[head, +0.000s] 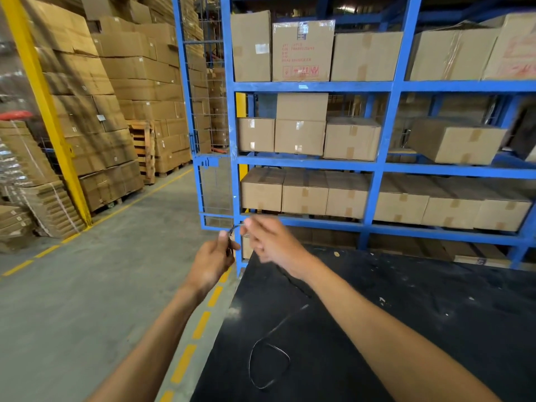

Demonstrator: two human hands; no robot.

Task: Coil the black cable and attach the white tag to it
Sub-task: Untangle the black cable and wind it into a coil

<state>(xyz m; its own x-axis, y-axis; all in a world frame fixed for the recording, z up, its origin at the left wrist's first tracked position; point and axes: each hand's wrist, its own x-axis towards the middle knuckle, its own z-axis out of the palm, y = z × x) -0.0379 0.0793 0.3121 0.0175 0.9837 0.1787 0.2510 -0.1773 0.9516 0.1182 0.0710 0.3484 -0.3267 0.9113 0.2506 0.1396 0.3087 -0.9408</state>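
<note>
A thin black cable (269, 333) lies on the black table (406, 329), forming a loose loop near the front and running up under my right forearm. Both hands are raised above the table's far left corner. My left hand (213, 261) is closed on a short arc of the cable. My right hand (271, 245) pinches the same arc at its upper end, fingertips close to the left hand. No white tag is visible; it may be hidden in my fingers.
Blue metal shelving (377, 166) full of cardboard boxes stands right behind the table. To the left is grey concrete floor (116, 280) with dashed yellow lines, a yellow post (43, 105) and tall stacks of boxes on pallets.
</note>
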